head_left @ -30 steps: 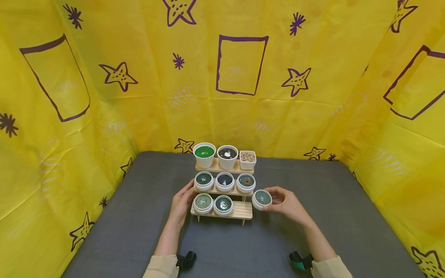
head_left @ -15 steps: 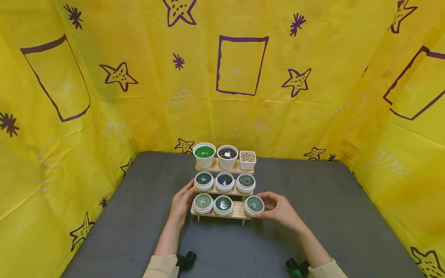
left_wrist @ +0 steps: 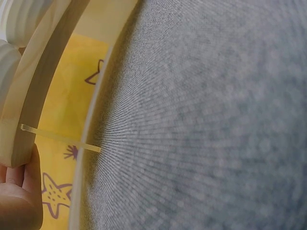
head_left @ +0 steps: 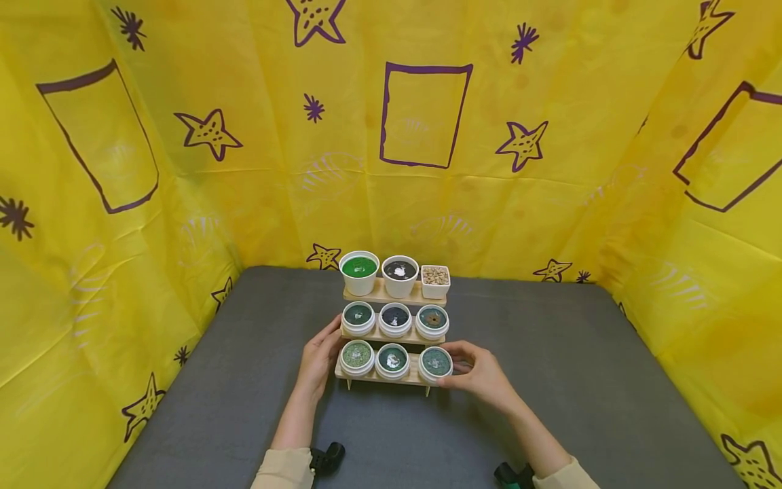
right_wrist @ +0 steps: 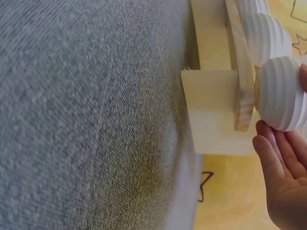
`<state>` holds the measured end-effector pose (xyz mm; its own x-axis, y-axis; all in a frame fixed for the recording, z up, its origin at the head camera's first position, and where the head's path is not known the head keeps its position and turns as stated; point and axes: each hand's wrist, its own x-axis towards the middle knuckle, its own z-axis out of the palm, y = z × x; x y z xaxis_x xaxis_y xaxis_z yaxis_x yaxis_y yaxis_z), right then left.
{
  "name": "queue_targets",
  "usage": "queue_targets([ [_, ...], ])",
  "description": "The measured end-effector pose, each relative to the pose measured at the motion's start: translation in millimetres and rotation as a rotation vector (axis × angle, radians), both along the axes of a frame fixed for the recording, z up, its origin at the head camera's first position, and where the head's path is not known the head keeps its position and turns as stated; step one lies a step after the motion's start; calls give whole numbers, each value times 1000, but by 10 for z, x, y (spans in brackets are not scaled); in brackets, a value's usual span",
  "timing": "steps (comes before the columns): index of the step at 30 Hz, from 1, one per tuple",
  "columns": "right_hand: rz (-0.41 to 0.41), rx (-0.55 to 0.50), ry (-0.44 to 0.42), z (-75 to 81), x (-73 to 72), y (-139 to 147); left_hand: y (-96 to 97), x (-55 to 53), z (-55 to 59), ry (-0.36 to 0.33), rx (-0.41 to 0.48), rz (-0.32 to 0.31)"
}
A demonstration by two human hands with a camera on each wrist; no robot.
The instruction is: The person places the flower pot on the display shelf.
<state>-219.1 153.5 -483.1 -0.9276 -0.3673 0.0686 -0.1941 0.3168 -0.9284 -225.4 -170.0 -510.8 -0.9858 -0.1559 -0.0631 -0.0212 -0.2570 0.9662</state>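
Note:
A three-tier wooden stand holds white cups and bowls in rows. My right hand grips a small ribbed white bowl with blue-green contents at the right end of the lowest tier. Thumb and fingers lie on opposite sides of the bowl, whose base is at the plank in the right wrist view. My left hand rests against the stand's left side with extended fingers. In the left wrist view, fingertips touch the plank's end; the rest of that hand is partly out of frame.
Beside the held bowl sit a dark green bowl and a speckled green bowl. Several more containers fill the upper tiers, including a square cup of pale bits. Dark grey cloth covers the table; a yellow patterned curtain surrounds it.
My right hand has carried the bowl leftward from beside the stand onto the right end of the lowest tier, next to the dark green bowl. The left hand has stayed in place.

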Motion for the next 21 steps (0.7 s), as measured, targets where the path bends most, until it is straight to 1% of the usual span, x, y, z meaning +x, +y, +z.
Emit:
queue_targets([
  [7, -15, -1, 2, -13, 17, -64, 5, 2, 2, 1, -10, 1],
  [21, -79, 10, 8, -62, 26, -118, 6, -1, 0, -4, 1, 8],
])
